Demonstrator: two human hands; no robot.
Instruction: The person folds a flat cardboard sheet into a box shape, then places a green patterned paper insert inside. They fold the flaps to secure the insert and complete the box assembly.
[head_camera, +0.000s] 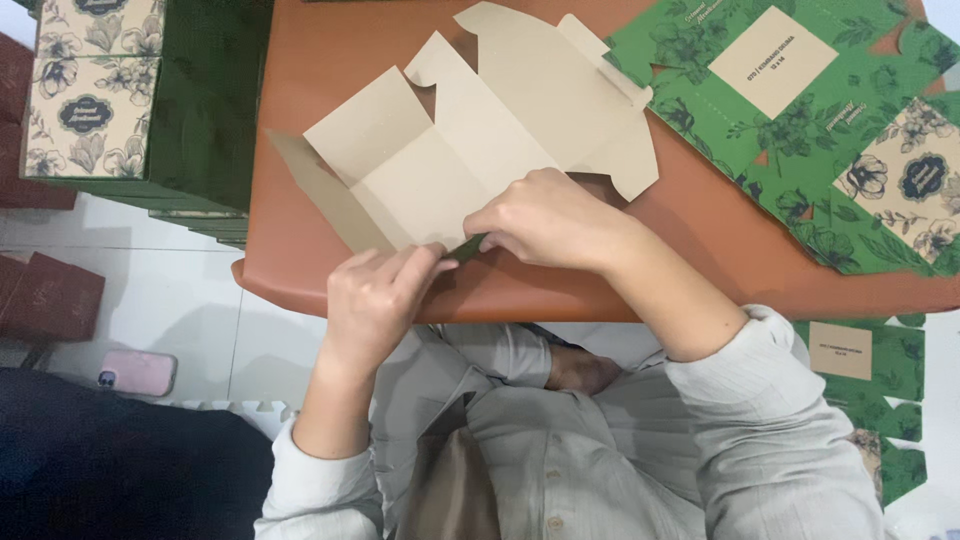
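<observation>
Box blank (480, 140) — flat cardboard, plain brown side up — lies on the brown table (330, 50), its near edge at the table's front. Going left to right: a stack of folded boxes (95, 90) stands beside the table, a pink phone (138, 372) lies on the floor; the left hand (375, 300) pinches the blank's green-printed near flap, the right hand (545, 215) presses down and grips the same flap. Further right lie 2 green sheets (800, 110) — printed side up.

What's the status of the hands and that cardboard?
Left hand and right hand pinching near edge of flat box blank. Blank plain side up on table. Nothing obstructing.
</observation>
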